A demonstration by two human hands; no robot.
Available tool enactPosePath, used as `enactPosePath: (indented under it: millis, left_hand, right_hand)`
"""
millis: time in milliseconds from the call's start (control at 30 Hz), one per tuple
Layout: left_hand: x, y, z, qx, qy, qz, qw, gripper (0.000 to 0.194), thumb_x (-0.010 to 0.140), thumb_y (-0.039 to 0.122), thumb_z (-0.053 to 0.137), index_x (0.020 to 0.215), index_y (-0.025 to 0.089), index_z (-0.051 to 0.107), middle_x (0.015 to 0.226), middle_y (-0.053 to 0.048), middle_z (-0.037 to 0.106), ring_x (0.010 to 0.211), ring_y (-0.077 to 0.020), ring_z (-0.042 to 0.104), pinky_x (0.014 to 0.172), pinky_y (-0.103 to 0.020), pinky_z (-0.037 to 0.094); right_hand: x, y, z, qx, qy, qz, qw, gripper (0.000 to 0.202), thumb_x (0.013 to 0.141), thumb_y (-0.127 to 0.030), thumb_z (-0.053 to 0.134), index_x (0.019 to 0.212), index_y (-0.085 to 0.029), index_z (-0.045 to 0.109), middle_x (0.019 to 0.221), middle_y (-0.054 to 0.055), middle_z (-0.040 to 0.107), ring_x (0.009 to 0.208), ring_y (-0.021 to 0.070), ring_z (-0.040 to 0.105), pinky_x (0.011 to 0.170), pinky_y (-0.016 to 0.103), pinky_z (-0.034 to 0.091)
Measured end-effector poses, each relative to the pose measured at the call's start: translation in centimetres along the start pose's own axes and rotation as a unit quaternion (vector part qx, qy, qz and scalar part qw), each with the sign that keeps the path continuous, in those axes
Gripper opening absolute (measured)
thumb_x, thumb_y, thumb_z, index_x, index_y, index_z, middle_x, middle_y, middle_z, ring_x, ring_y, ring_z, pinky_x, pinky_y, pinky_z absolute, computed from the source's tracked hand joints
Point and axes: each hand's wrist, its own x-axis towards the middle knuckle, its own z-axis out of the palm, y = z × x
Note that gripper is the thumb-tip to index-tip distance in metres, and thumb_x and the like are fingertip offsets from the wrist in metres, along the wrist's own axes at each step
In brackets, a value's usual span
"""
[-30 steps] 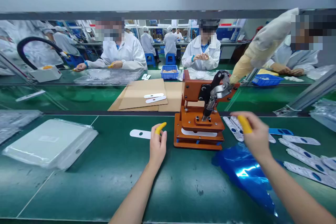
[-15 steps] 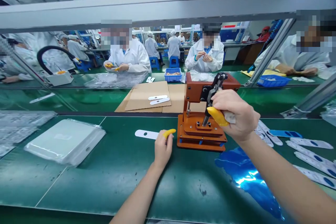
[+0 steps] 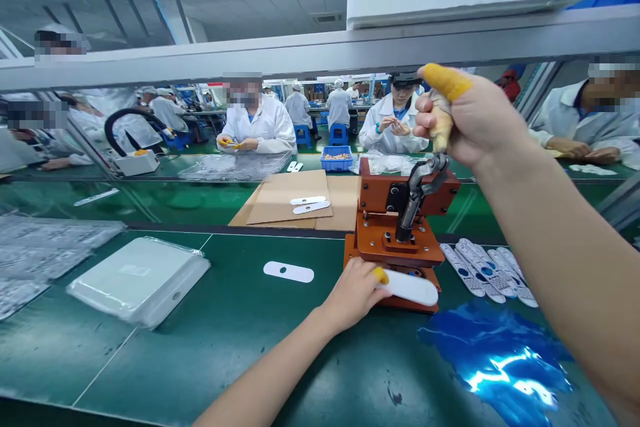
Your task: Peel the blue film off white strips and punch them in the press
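Note:
My right hand (image 3: 473, 113) is raised, its fingers wrapped around the worn handle (image 3: 441, 125) of an orange-brown toggle press (image 3: 407, 187); a yellow finger cot covers the thumb. The press's upper plate (image 3: 425, 250) is up, with a gap above its base. In front of the gap, my left hand (image 3: 357, 290) pinches a white oblong panel (image 3: 413, 287), also with a yellow finger cot showing. The panel's left end is hidden by the fingers. Left of the press, another white panel (image 3: 289, 271) with a dark oval hole lies on the green table.
Several keypad-patterned panels (image 3: 485, 270) lie right of the press, behind blue film (image 3: 495, 353). A plastic-wrapped white stack (image 3: 140, 280) sits at left. Cardboard (image 3: 280, 193) with two white panels lies behind. Co-workers in white coats sit across the line beneath a metal rail (image 3: 200, 57).
My right hand has swung the press handle up, and the upper plate has risen. My left hand has moved right to the press front and now shows a white panel in its fingers.

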Motion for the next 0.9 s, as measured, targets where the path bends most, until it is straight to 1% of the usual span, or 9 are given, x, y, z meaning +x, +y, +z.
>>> enactPosePath:
  millis: [100, 167, 233, 333, 400, 500, 600, 700, 900]
  left_hand:
    - [-4.1, -2.1, -1.3, -0.011, 0.054, 0.055, 0.997, 0.017, 0.092, 0.033, 0.048, 0.101, 0.018, 0.053, 0.11, -0.009, 0.062, 0.1, -0.0205, 0.056, 0.085, -0.035, 0.046]
    - [-6.1, -5.1, -2.4, 0.013, 0.111, -0.018, 0.994, 0.017, 0.093, 0.031, 0.046, 0.104, 0.019, 0.051, 0.107, -0.01, 0.06, 0.098, -0.0207, 0.057, 0.085, -0.035, 0.047]
    - [-6.4, -9.2, -3.6, 0.046, 0.135, -0.118, 0.983, 0.019, 0.093, 0.033, 0.042, 0.101, 0.018, 0.051, 0.108, -0.012, 0.057, 0.101, -0.0225, 0.056, 0.088, -0.037, 0.046]
    - [-3.8, -15.8, -4.8, 0.125, 0.069, -0.224, 0.964, 0.026, 0.094, 0.037, 0.036, 0.096, 0.017, 0.052, 0.105, -0.012, 0.055, 0.099, -0.0234, 0.056, 0.089, -0.037, 0.045]
    - [-1.2, -19.3, -5.1, 0.148, 0.028, -0.237, 0.96, 0.026, 0.092, 0.036, 0.037, 0.091, 0.016, 0.053, 0.1, -0.012, 0.056, 0.096, -0.0248, 0.056, 0.088, -0.038, 0.045]
    - [2.1, -22.8, -4.7, 0.159, -0.007, -0.232, 0.96, 0.021, 0.086, 0.033, 0.044, 0.081, 0.016, 0.055, 0.097, -0.013, 0.059, 0.097, -0.0293, 0.056, 0.085, -0.042, 0.045]
    - [4.0, -24.8, -4.2, 0.177, -0.019, -0.252, 0.951, 0.021, 0.084, 0.032, 0.045, 0.082, 0.015, 0.057, 0.102, -0.015, 0.06, 0.104, -0.0331, 0.054, 0.084, -0.045, 0.044]
    - [5.0, -25.7, -3.9, 0.187, -0.017, -0.287, 0.939, 0.021, 0.085, 0.03, 0.045, 0.089, 0.015, 0.059, 0.105, -0.015, 0.061, 0.108, -0.0317, 0.053, 0.086, -0.043, 0.043]
    - [5.4, -24.9, -4.4, 0.186, 0.029, -0.361, 0.913, 0.026, 0.083, 0.02, 0.049, 0.104, 0.011, 0.059, 0.118, -0.02, 0.056, 0.114, -0.034, 0.051, 0.09, -0.048, 0.042]
  right_hand:
    - [-5.0, -1.7, -1.8, 0.011, 0.021, -0.025, 0.999, 0.032, 0.087, -0.041, 0.059, 0.116, -0.033, 0.048, 0.089, 0.0, 0.057, 0.076, 0.0125, 0.06, 0.071, 0.03, 0.055]
    - [-9.1, -0.6, -3.7, -0.079, 0.091, -0.046, 0.992, 0.035, 0.087, -0.036, 0.058, 0.12, -0.037, 0.047, 0.096, 0.002, 0.057, 0.089, 0.0171, 0.059, 0.083, 0.033, 0.052]
    - [-13.5, 3.1, -5.8, -0.22, 0.154, 0.022, 0.963, 0.03, 0.09, -0.039, 0.05, 0.119, -0.035, 0.046, 0.094, 0.005, 0.057, 0.083, 0.02, 0.059, 0.079, 0.037, 0.051]
    - [-19.9, 10.8, -8.6, -0.421, 0.015, 0.239, 0.875, 0.028, 0.083, -0.037, 0.05, 0.107, -0.022, 0.053, 0.09, 0.008, 0.063, 0.079, 0.0225, 0.062, 0.069, 0.035, 0.052]
    - [-23.3, 15.0, -9.4, -0.468, -0.019, 0.291, 0.835, 0.026, 0.079, -0.031, 0.054, 0.099, -0.016, 0.058, 0.085, 0.01, 0.065, 0.076, 0.0241, 0.063, 0.065, 0.035, 0.05]
    - [-26.4, 18.0, -9.0, -0.521, -0.057, 0.31, 0.793, 0.026, 0.078, -0.021, 0.052, 0.102, -0.013, 0.061, 0.097, 0.012, 0.065, 0.087, 0.025, 0.063, 0.067, 0.031, 0.048]
    - [-27.2, 18.5, -8.2, -0.568, -0.09, 0.307, 0.758, 0.027, 0.079, -0.011, 0.048, 0.101, -0.013, 0.063, 0.102, 0.014, 0.063, 0.096, 0.0262, 0.061, 0.071, 0.03, 0.046]
    - [-27.0, 18.8, -7.9, -0.593, -0.122, 0.299, 0.737, 0.021, 0.08, -0.008, 0.046, 0.09, -0.012, 0.065, 0.092, 0.013, 0.063, 0.089, 0.0263, 0.062, 0.069, 0.03, 0.045]
    - [-26.9, 20.1, -7.9, -0.606, -0.129, 0.284, 0.732, 0.017, 0.076, -0.005, 0.047, 0.08, -0.011, 0.062, 0.084, 0.014, 0.064, 0.077, 0.0269, 0.063, 0.061, 0.031, 0.044]
